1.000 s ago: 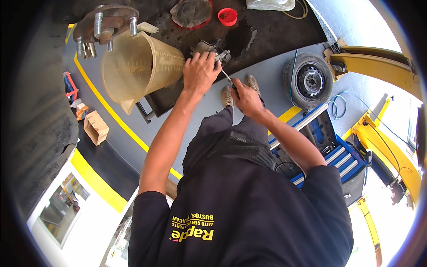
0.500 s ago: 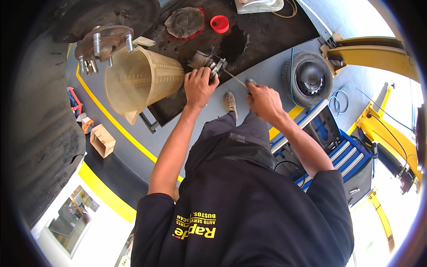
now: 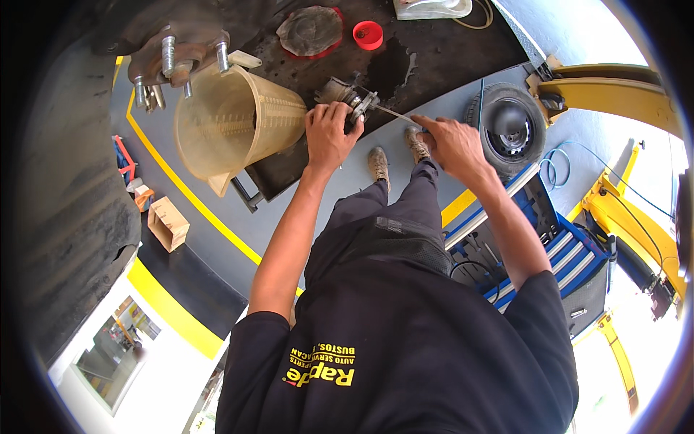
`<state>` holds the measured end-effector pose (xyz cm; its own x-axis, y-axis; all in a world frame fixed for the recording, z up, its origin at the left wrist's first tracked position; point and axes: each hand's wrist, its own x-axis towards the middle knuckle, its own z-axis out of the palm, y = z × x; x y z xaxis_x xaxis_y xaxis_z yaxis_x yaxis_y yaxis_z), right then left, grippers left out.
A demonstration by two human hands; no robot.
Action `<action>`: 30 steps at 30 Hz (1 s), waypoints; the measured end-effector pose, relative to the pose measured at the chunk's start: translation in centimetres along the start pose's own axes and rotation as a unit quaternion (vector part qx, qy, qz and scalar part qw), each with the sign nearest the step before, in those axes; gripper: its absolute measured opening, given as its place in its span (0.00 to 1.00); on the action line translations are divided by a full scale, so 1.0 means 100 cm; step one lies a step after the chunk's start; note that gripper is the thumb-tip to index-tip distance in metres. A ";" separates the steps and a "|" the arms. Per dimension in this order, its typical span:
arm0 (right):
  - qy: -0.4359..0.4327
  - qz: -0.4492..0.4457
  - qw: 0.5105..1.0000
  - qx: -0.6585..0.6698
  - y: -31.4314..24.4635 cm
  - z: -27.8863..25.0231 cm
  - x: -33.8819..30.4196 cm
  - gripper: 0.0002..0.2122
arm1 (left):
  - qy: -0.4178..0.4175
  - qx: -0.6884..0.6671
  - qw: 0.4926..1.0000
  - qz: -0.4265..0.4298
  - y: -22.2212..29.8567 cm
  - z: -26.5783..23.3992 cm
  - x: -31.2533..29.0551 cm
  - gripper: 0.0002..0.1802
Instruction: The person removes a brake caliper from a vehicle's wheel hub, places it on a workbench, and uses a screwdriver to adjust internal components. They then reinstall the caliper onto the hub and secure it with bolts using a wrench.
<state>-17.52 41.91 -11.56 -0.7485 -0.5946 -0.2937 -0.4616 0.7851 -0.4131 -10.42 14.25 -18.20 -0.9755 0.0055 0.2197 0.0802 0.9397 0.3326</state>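
Grip of the left hand [image 3: 330, 141] on the near side of a grey metal part [image 3: 340, 92], fingers bent over it and thumb against its near right end. Right hand [image 3: 457, 148] to the right and well apart, closed round the handle end of a slim tool [image 3: 394, 113], its straight shaft running left to the right end of the part. Part at the near edge of a dark table [image 3: 470, 54]; hard to tell whether resting there or slightly lifted.

Just left of the left hand, a translucent measuring jug [image 3: 278, 112] with its wide mouth in view. Far beyond the hands on the table, a red cap [image 3: 368, 35], and left of it a dark grey disc [image 3: 311, 32] over something red. Below, on the grey floor, 2 boots [image 3: 379, 164].

To the right, a wheel [image 3: 499, 145] behind the right hand, and nearer, a blue tool chest [image 3: 553, 264] beside the right forearm. At far left, a rusty hub [image 3: 189, 56] with at least 4 studs; nearer on the left, a cardboard box [image 3: 168, 224].
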 end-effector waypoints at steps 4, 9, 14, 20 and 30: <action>-0.003 -0.043 0.996 -0.082 -0.003 -0.029 0.022 0.19 | 0.086 -0.083 0.993 -0.002 0.001 -0.004 0.015 0.23; -0.047 -0.116 0.976 -0.175 -0.008 -0.057 0.052 0.14 | -0.009 -0.079 0.997 -0.021 -0.009 0.001 0.010 0.26; -0.091 -0.185 0.944 -0.259 -0.028 -0.082 0.086 0.10 | -0.039 -0.018 0.999 -0.015 -0.003 0.004 0.012 0.22; -0.200 -0.198 0.903 -0.325 -0.070 -0.102 0.148 0.09 | -0.018 -0.019 1.000 -0.012 -0.003 0.009 0.011 0.22; -0.318 -0.216 0.799 -0.463 -0.060 -0.058 0.248 0.11 | -0.028 -0.044 0.998 -0.022 0.005 0.004 0.017 0.20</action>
<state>-36.12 23.48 -11.36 -0.1674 -0.5819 -0.7959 -0.9859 0.1010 0.1336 -12.16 14.82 -17.98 -0.9882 -0.0142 0.1525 0.0518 0.9059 0.4202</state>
